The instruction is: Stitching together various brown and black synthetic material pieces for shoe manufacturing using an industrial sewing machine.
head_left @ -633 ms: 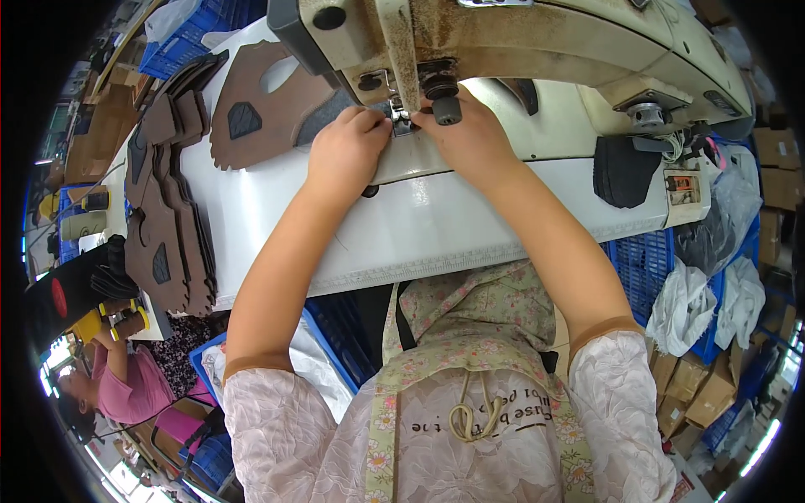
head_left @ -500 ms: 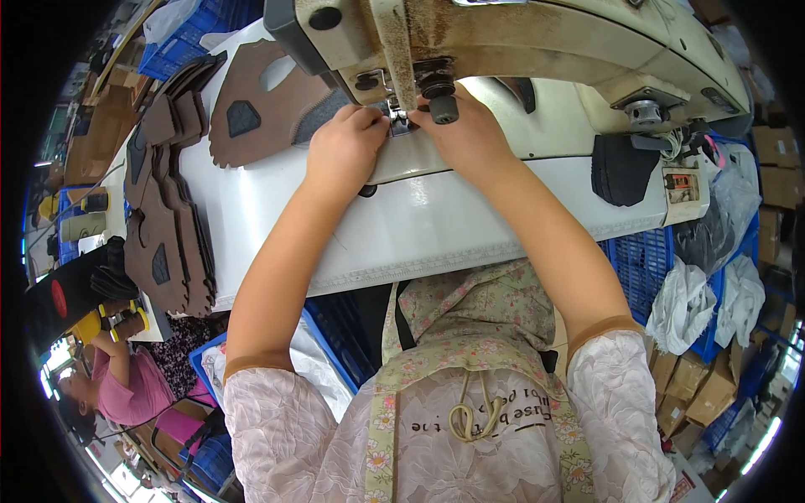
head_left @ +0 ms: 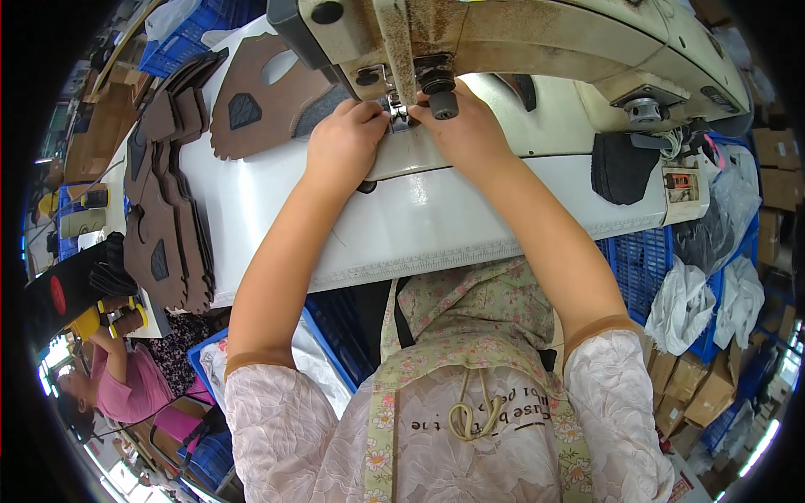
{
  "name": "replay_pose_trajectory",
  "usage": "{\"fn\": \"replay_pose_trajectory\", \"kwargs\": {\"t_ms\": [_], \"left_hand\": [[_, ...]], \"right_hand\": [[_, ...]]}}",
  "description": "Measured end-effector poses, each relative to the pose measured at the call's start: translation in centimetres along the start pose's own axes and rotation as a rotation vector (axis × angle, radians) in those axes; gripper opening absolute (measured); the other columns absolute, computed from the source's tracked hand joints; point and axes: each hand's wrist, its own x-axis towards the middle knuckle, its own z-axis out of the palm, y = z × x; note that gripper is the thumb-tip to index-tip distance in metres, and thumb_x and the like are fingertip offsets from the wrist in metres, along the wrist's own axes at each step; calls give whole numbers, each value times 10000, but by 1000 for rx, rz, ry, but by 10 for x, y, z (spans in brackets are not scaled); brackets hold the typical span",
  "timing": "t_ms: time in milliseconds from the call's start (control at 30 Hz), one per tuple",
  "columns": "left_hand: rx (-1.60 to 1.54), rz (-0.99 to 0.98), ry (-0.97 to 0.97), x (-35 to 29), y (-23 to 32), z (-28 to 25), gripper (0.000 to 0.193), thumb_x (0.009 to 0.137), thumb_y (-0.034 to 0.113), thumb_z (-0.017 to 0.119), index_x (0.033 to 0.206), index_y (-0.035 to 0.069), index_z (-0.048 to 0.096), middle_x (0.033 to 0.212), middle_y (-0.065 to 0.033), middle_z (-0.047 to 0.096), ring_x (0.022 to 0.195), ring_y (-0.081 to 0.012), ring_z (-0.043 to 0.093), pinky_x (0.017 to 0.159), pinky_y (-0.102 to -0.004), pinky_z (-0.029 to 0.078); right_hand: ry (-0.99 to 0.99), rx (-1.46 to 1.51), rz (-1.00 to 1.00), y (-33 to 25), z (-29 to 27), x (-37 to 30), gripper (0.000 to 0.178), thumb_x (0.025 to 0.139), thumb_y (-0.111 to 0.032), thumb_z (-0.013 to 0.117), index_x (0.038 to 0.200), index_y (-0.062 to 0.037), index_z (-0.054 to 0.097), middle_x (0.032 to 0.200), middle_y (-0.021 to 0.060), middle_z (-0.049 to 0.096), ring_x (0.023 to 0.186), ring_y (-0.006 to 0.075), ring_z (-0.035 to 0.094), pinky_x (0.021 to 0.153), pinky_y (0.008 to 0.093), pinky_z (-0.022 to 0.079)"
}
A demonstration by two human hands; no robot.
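A brown leather-like piece (head_left: 272, 113) with dark patches and an oval cut-out lies left of the sewing machine (head_left: 545, 38). Its near side runs under my left hand (head_left: 345, 141), whose fingers are curled and pressed onto it just left of the presser foot (head_left: 400, 116). Close on the foot's other side is my right hand (head_left: 470, 130), fingers bent inward. A black knob (head_left: 443, 105) covers part of it, so what its fingertips grip cannot be made out. Behind the right hand, a dark curved end (head_left: 525, 90) of material shows on the machine bed.
Stacked brown pieces (head_left: 163, 226) line the table's left end. A black padded piece (head_left: 622, 170) rests at the right by the machine's base. Blue crates (head_left: 641, 268) and white plastic bags (head_left: 683, 306) stand below. Another person (head_left: 130, 381) sits at far left.
The brown piece has shifted slightly away from me and a little to the right. Both hands stay by the presser foot, almost unmoved.
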Motion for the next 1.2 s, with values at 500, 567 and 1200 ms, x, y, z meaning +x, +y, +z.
{"fn": "replay_pose_trajectory", "kwargs": {"t_ms": [500,567,1200], "left_hand": [[-11,-21,1,-1,0,1,106,796,139,678,876,104,739,951,10,686,890,-199,645,682,-353,563],[-12,-34,-19,-1,2,0,94,805,150,681,863,101,736,947,8,685,888,-201,645,680,-353,563],[-33,-81,-84,1,4,-4,219,741,22,701,929,112,767,1001,-22,715,929,-245,675,751,-353,569]], "right_hand": [[-26,18,40,0,-1,0,103,745,-65,642,786,-91,732,1010,8,637,1125,195,562,863,313,548],[-32,54,76,-2,-1,0,105,749,-66,641,806,-88,727,1013,12,636,1118,202,564,859,318,548],[-13,96,74,-1,-1,0,88,741,-62,640,782,-66,718,1020,19,635,1116,202,566,858,316,551]]}}
